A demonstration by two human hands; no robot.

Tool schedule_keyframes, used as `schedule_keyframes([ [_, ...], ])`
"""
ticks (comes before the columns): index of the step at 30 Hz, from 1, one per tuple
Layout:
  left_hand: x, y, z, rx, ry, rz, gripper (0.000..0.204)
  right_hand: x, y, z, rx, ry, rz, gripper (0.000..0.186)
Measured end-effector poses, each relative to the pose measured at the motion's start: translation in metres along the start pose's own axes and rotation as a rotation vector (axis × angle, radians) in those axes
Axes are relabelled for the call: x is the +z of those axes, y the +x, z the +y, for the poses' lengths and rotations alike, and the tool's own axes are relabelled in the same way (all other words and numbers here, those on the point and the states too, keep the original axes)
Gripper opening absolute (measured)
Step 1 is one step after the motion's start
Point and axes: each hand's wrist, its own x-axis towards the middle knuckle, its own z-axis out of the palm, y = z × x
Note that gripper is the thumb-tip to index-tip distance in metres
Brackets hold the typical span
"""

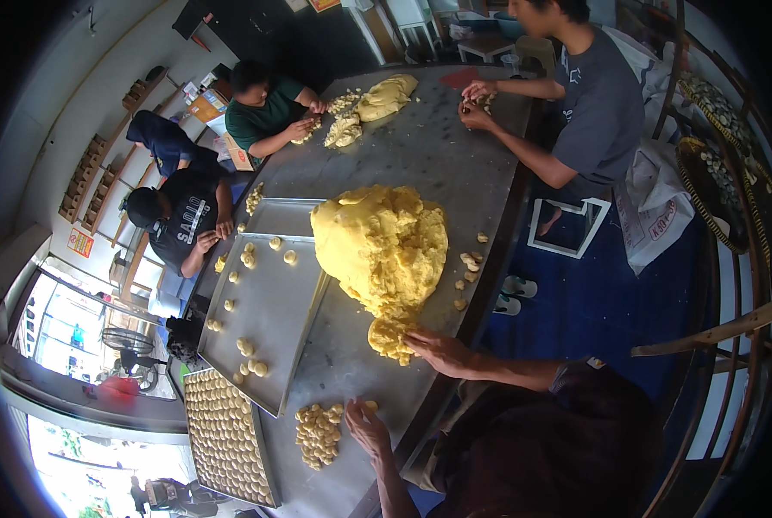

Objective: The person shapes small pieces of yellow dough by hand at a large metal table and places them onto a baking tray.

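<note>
My right hand presses its fingers against a crumbly lump of yellow dough at the near end of a big dough mound. Lower and to the left, my left hand is held over the metal table, with a small yellow dough piece at its fingertips. Beside it lies a pile of small dough pieces. To the right of the mound, several loose bits of dough are scattered near the table edge.
A metal tray with several dough balls lies left of the mound. Another tray, filled with rows of shaped pieces, sits lower left. Across the table, people handle dough. A white frame stool stands on the blue floor.
</note>
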Motion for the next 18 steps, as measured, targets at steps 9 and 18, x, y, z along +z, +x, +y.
schedule_keyframes([
  [9, 0.005, 0.059, 0.000, -0.102, 0.339, -0.004, 0.023, 0.006, 0.006, -0.013, 0.060, 0.015, 0.137, 0.054],
  [18, -0.006, 0.028, -0.010, 0.211, 0.184, -0.190, 0.025, 0.004, 0.006, 0.012, 0.061, 0.115, 0.039, 0.045],
])
